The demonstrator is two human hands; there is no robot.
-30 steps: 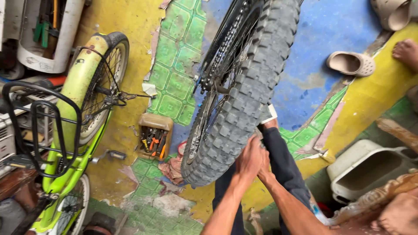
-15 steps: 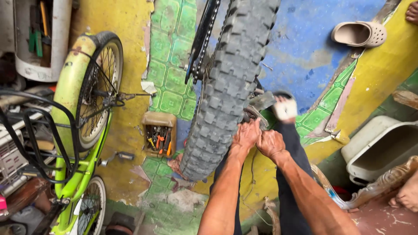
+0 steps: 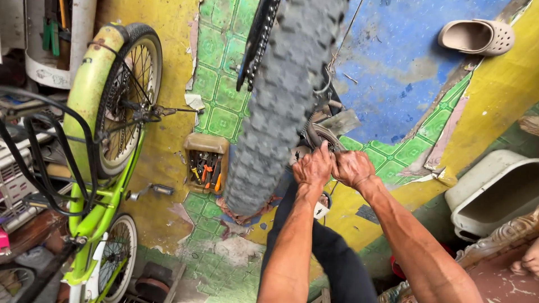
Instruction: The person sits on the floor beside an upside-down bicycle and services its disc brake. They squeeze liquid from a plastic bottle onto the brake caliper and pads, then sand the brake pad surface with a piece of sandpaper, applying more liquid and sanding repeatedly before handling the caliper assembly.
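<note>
Both hands are closed on the wheel hub (image 3: 320,137): left hand (image 3: 314,167) and right hand (image 3: 352,167) pressed side by side. Directly above-left, the knobby tyre (image 3: 283,106) is seen running lengthwise away from the grip. A painted, cracked floor (image 3: 393,62), tool box (image 3: 205,166) and green bicycle (image 3: 101,168) are shown alongside.

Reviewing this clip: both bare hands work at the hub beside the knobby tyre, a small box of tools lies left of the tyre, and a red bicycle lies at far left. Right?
Not quite. The head view shows the bicycle at far left is lime green, not red. The rest holds: left hand and right hand at the hub beside the knobby tyre, box of tools to its left.
</note>
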